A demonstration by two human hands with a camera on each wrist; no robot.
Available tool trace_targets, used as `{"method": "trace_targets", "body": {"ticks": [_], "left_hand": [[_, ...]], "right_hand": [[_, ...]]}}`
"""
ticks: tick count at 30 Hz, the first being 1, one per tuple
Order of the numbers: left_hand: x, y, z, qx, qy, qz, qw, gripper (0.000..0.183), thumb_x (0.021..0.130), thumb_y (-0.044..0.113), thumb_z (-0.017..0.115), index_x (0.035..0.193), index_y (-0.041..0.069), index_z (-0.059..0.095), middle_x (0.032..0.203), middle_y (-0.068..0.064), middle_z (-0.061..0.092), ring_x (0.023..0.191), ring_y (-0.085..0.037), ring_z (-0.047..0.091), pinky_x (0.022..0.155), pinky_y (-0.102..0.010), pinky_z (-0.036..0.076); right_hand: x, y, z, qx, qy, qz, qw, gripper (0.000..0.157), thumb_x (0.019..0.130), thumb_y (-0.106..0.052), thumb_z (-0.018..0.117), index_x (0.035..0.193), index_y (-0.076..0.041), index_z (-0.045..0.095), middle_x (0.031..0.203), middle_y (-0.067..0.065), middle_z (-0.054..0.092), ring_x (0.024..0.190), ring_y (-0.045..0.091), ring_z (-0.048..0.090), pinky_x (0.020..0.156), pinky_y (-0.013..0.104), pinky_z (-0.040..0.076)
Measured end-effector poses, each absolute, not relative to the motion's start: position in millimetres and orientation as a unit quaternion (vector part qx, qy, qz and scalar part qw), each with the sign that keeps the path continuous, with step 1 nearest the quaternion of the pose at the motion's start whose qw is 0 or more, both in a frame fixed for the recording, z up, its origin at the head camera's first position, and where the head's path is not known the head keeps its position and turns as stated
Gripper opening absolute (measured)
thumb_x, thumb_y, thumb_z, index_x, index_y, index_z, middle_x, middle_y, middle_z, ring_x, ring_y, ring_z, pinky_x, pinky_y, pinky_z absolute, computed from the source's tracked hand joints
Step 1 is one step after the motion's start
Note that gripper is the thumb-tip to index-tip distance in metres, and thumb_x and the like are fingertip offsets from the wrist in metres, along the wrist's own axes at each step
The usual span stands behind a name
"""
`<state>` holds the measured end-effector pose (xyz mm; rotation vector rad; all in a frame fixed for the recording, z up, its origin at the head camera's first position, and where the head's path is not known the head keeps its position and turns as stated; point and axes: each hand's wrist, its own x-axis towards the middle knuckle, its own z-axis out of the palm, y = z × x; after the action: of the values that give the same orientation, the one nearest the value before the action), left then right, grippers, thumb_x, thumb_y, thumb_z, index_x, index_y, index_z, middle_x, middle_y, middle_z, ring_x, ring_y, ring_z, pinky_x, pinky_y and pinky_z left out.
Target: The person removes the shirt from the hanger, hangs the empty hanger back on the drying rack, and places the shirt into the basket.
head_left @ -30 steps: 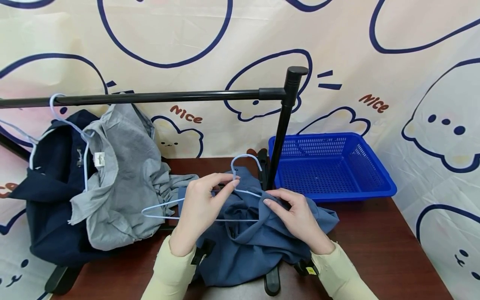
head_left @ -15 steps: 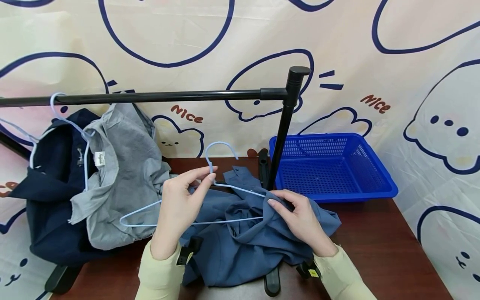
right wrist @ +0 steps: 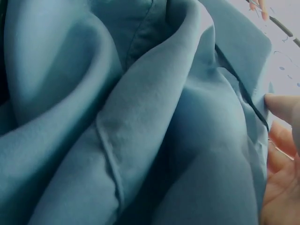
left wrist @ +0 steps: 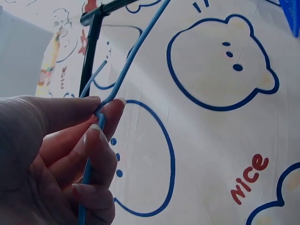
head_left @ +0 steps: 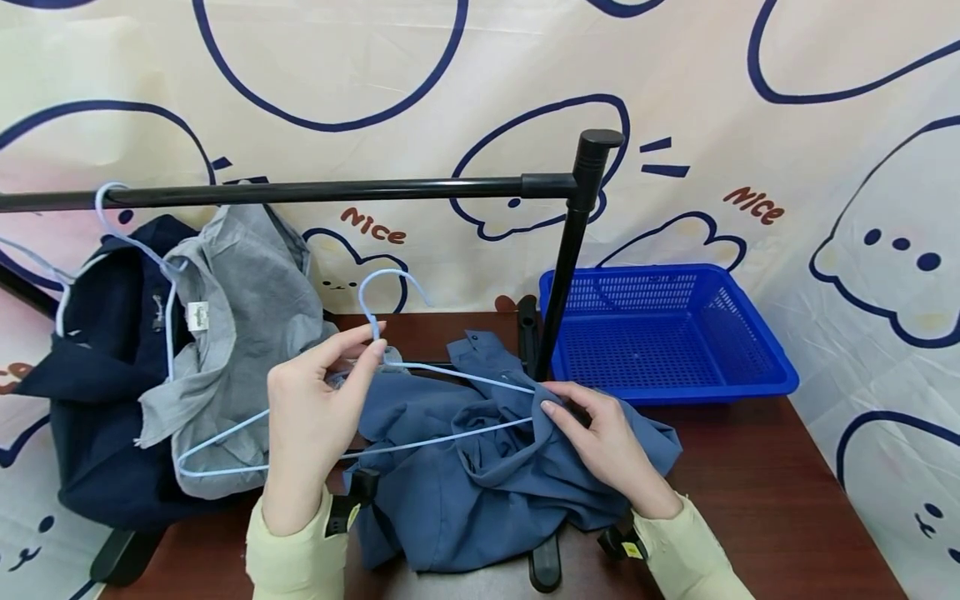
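Between thumb and fingers, my left hand point(head_left: 318, 408) pinches a light blue wire hanger point(head_left: 442, 438) at the base of its hook. The left wrist view shows the same pinch on the hanger point(left wrist: 133, 51) up close. The hanger's right end goes in under the fabric of a crumpled blue shirt point(head_left: 480, 500) and is hidden there; its left end sticks out past my left hand. My right hand point(head_left: 603, 437) grips the shirt near its collar, over that hidden end. In the right wrist view, folds of the shirt point(right wrist: 140, 108) fill most of the picture, with my right fingers at the right edge.
A black rail point(head_left: 337, 192) with an upright post point(head_left: 567, 275) stands behind the shirt. A grey shirt point(head_left: 255, 333) and a dark navy garment point(head_left: 112, 433) hang on hangers at left. A blue plastic basket point(head_left: 667, 387) sits behind right on the brown table point(head_left: 780, 500).
My left hand has moved left with the hanger, and more of the hanger now shows outside the blue shirt. The right hand has stayed nearly in place on the fabric.
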<state>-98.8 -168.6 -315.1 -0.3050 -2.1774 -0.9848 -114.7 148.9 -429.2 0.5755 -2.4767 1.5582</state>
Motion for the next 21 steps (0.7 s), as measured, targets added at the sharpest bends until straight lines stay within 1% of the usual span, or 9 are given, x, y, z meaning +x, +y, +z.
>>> {"method": "trace_targets", "body": {"ticks": [2,6,9,12,14,17,19,21], "left_hand": [[-97.3,-170.5,-313.8,-0.107,-0.842,-0.382,0.366,0.02,0.09,0.009,0.079,0.11,0.009,0.08,0.088,0.002,0.076,0.073,-0.011,0.068,0.054,-0.018,0.04],[-93.7,-174.7,-310.4,-0.093,-0.84,-0.382,0.374,0.019,0.092,0.011,0.078,0.11,0.01,0.08,0.085,0.002,0.076,0.073,-0.004,0.066,0.057,-0.015,0.042],[-90.2,-179.0,-306.7,-0.076,-0.835,-0.387,0.384,0.019,0.092,0.011,0.077,0.111,0.01,0.08,0.085,0.001,0.076,0.073,0.002,0.064,0.059,-0.013,0.042],[-86.7,-182.8,-303.7,-0.055,-0.83,-0.393,0.391,0.02,0.093,0.013,0.077,0.112,0.01,0.08,0.087,-0.001,0.076,0.073,0.006,0.062,0.059,-0.012,0.042],[-85.4,-184.4,-302.8,-0.044,-0.828,-0.395,0.395,0.02,0.094,0.014,0.076,0.113,0.01,0.08,0.088,-0.002,0.076,0.073,0.007,0.061,0.059,-0.012,0.041],[-85.2,-184.9,-303.0,-0.029,-0.825,-0.391,0.406,0.02,0.093,0.015,0.077,0.112,0.01,0.08,0.091,-0.001,0.077,0.074,0.008,0.061,0.059,-0.012,0.04],[-86.1,-184.4,-303.0,-0.025,-0.822,-0.39,0.413,0.02,0.093,0.015,0.077,0.112,0.01,0.08,0.093,-0.001,0.077,0.074,0.009,0.06,0.058,-0.012,0.04],[-87.3,-183.9,-302.7,-0.022,-0.82,-0.389,0.42,0.02,0.092,0.015,0.078,0.112,0.01,0.08,0.096,0.001,0.077,0.075,0.011,0.06,0.058,-0.012,0.039]], "right_hand": [[-114.5,149.8,-429.4,0.191,-0.829,0.519,0.077,0.025,0.103,-0.021,0.064,0.127,-0.019,0.071,0.093,-0.006,0.068,0.075,0.014,0.06,0.065,0.03,0.049],[-114.7,151.3,-430.5,0.19,-0.832,0.517,0.076,0.024,0.103,-0.021,0.064,0.125,-0.019,0.071,0.085,-0.006,0.064,0.067,0.013,0.056,0.06,0.028,0.046],[-115.3,152.6,-432.8,0.191,-0.835,0.511,0.074,0.023,0.102,-0.021,0.065,0.124,-0.019,0.072,0.081,-0.006,0.062,0.064,0.013,0.054,0.056,0.028,0.043],[-115.2,154.2,-434.9,0.192,-0.842,0.501,0.061,0.023,0.102,-0.022,0.066,0.124,-0.02,0.072,0.084,-0.008,0.064,0.064,0.011,0.057,0.057,0.028,0.045],[-114.9,154.5,-436.1,0.197,-0.848,0.49,0.043,0.024,0.102,-0.024,0.065,0.125,-0.021,0.071,0.088,-0.009,0.066,0.068,0.01,0.06,0.059,0.028,0.047],[-113.7,153.4,-437.8,0.208,-0.851,0.483,0.007,0.026,0.102,-0.032,0.064,0.127,-0.025,0.07,0.103,-0.009,0.07,0.079,0.007,0.066,0.069,0.029,0.053],[-113.1,152.0,-439.1,0.221,-0.851,0.477,-0.007,0.027,0.102,-0.036,0.064,0.127,-0.029,0.07,0.114,-0.011,0.07,0.092,0.007,0.067,0.079,0.032,0.054],[-112.7,150.7,-440.0,0.234,-0.852,0.469,-0.013,0.027,0.101,-0.039,0.064,0.127,-0.032,0.07,0.124,-0.012,0.067,0.105,0.007,0.065,0.089,0.036,0.053]]}}
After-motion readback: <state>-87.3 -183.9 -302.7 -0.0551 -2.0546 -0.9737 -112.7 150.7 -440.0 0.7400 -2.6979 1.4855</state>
